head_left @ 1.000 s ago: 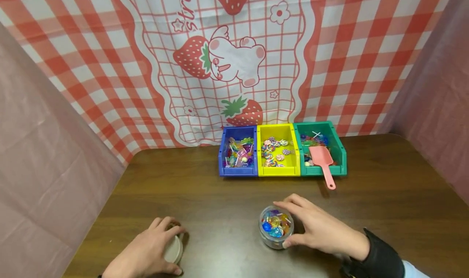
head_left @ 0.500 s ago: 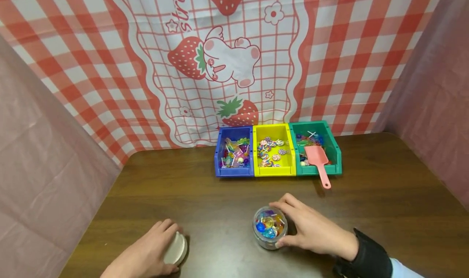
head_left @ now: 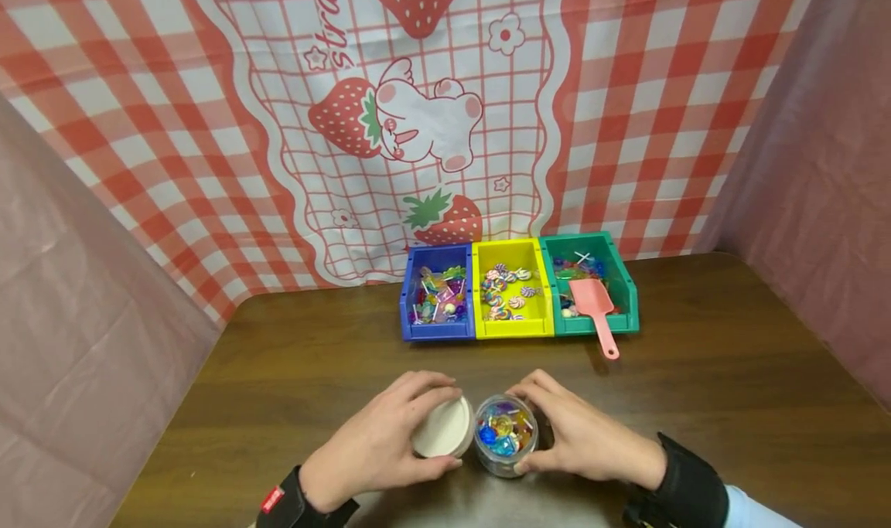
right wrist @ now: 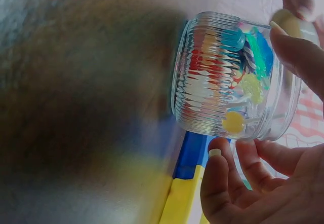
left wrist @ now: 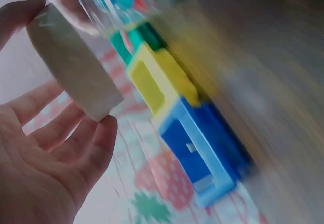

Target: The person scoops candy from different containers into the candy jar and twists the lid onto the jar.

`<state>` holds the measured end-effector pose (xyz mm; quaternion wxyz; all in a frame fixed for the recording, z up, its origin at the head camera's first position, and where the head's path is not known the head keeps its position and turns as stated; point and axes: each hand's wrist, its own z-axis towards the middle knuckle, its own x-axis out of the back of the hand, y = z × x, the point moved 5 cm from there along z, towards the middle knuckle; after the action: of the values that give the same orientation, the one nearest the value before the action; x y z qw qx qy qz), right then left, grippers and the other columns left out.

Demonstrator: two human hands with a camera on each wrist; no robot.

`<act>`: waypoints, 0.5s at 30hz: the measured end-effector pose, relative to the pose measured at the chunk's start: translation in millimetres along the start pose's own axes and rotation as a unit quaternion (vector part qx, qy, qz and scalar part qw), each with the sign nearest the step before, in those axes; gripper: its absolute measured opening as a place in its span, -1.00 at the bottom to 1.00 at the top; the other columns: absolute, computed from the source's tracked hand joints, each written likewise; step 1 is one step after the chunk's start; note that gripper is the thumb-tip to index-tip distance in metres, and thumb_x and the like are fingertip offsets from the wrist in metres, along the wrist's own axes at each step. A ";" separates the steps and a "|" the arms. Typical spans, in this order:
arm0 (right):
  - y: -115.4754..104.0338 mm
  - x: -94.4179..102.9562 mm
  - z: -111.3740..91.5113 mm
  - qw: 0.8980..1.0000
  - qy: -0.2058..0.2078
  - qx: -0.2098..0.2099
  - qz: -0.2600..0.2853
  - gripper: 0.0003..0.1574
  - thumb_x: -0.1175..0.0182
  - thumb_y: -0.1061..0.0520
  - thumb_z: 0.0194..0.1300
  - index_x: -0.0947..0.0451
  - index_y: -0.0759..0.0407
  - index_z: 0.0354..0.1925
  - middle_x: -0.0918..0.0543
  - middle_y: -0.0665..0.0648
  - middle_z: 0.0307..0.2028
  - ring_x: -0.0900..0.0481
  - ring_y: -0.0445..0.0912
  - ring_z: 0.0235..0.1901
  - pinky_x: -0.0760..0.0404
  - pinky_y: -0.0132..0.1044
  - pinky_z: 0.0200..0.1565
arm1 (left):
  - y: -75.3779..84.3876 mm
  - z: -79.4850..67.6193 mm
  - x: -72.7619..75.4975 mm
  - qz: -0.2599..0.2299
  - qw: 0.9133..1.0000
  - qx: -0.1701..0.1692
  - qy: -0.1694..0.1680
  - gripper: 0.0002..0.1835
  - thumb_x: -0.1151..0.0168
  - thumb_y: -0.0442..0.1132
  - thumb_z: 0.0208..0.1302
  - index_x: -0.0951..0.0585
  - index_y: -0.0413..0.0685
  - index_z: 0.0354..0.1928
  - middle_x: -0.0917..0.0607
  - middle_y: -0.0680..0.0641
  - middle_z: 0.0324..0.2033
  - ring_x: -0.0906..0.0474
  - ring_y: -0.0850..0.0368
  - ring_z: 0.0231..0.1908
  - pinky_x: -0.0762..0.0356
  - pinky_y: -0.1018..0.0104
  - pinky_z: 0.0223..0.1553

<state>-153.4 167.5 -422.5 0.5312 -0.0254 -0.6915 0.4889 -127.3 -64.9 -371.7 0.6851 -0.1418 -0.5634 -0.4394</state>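
A clear ribbed jar (right wrist: pixel 212 77) full of colourful candy-shaped charms stands on the table in front of the person. My right hand (head_left: pixel 574 435) grips it from the right, thumb on the near side and fingers on the far side. Just left of the jar, my left hand (head_left: pixel 390 435) holds a round cream lid (head_left: pixel 444 429) by its edge. In the left wrist view the lid (left wrist: pixel 73 64) is seen edge-on, between thumb and fingers. It is close beside the jar's open mouth, around rim height.
Behind the jar stand joined blue (head_left: pixel 437 331), yellow (head_left: pixel 513 328) and green (head_left: pixel 629 311) bins with small charms. A pink scoop (head_left: pixel 595 304) rests on the green bin, its handle over the front edge. A checked strawberry cloth (head_left: pixel 626 126) hangs behind the table.
My left hand has lifted the lid from the table's left side and carried it right, up beside the jar. The right hand keeps its hold on the jar.
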 end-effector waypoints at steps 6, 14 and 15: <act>0.0 -2.1 -0.6 1.000 0.012 0.017 -0.004 -0.08 -0.46 -0.36 0.02 -0.42 0.01 0.21 -0.36 -0.11 -0.02 -0.46 -0.21 -0.07 -0.52 -0.22 -0.02 | 16.9 26.1 -17.0 -0.006 0.999 -0.043 -0.014 -0.30 -0.36 0.25 0.17 -0.53 0.04 0.26 -0.47 0.00 0.23 -0.40 0.17 0.18 -0.48 0.49 -0.04; 0.5 -1.9 -1.3 0.999 0.017 0.035 0.022 -0.25 -0.50 -0.23 0.04 -0.43 -0.11 0.13 -0.35 -0.12 -0.04 -0.44 -0.22 -0.09 -0.49 -0.29 -0.07 | 24.1 47.0 -33.9 -0.012 0.997 -0.063 -0.029 -0.25 -0.36 0.29 0.15 -0.52 0.04 0.30 -0.49 0.04 0.20 -0.39 0.23 0.18 -0.42 0.52 0.03; 0.8 -1.5 -1.1 0.999 0.018 0.037 0.024 -0.26 -0.52 -0.19 0.03 -0.43 -0.11 0.12 -0.36 -0.11 -0.04 -0.44 -0.21 -0.09 -0.49 -0.29 -0.08 | 24.5 49.1 -35.4 -0.012 0.997 -0.063 -0.033 -0.25 -0.35 0.30 0.15 -0.52 0.05 0.29 -0.49 0.06 0.19 -0.39 0.25 0.16 -0.42 0.53 0.02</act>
<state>-152.3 167.8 -424.2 0.5322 -0.0313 -0.6622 0.5266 -139.7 -1.3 -380.1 0.6505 -0.1925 -0.5586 -0.4773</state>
